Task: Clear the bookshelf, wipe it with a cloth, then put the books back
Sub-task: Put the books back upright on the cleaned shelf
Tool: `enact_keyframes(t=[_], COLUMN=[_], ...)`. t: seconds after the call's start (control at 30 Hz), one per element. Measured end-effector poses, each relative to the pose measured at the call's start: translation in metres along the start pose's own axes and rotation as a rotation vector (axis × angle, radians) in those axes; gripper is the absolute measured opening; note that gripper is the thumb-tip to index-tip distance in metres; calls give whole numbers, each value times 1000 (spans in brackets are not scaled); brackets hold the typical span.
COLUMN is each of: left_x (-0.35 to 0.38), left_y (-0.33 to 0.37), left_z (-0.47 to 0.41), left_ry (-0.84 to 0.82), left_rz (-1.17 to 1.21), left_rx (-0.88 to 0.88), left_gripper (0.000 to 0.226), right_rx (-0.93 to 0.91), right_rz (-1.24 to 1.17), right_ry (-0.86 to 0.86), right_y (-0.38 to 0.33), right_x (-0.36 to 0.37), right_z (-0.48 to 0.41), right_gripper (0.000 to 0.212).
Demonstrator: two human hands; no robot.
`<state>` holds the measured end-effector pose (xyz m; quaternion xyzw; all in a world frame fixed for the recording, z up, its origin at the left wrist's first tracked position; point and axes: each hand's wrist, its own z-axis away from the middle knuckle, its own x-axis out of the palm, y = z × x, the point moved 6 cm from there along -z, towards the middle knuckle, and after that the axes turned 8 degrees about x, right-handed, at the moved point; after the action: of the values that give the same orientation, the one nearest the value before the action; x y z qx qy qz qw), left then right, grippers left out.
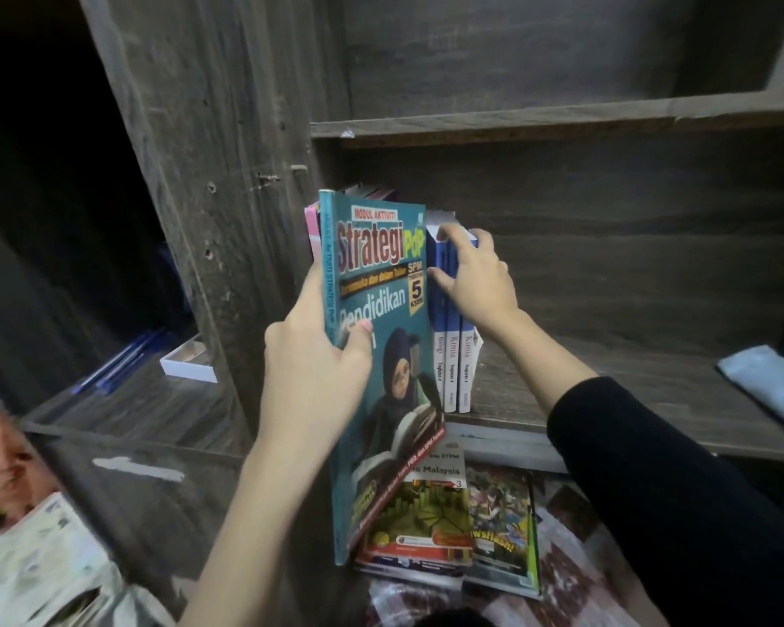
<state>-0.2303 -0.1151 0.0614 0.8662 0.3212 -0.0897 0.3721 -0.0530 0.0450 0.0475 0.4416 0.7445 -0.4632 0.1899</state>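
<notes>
Head view: left hand [318,368] grips a teal "Strategi PdP" paperback workbook [388,382] upright at the dark wooden shelf's [607,386] left front edge, while right hand [476,278] clasps blue-and-white "Kimia" books [451,368] just beside it.

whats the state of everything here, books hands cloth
teal book: held upright in front of the shelf
left hand: grips the teal book's spine
right hand: fingers curled over the tops of the blue-and-white books
blue-and-white books: standing upright on the shelf
cloth: lying on the shelf's right end
floor books: lying flat below the shelf
</notes>
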Motion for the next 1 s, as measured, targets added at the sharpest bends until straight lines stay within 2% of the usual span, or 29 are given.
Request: enact_keyframes(t=[0.23,0.37,0.6,0.9,1.0], left_x=[24,26,54,80,89], left_y=[1,-4,-6,-13,-16], left_z=[-13,-14,-24,-37,-33], left_ry=[-64,-45,-53,48,107], left_rz=[-42,-128,-139,-182,-191], left_rx=[-26,-48,-38,-34,52], left_gripper=[56,64,66,70,70], right_rx=[-12,-13,-12,-21,-28], right_rz=[-17,-25,-39,-41,-35], right_ry=[-12,-14,-4,23,37], right_y=[7,11,16,16,17], right_x=[-1,1,-2,-2,-2], right_z=[-3,-6,-5,-4,-5], right_gripper=[44,44,44,45,45])
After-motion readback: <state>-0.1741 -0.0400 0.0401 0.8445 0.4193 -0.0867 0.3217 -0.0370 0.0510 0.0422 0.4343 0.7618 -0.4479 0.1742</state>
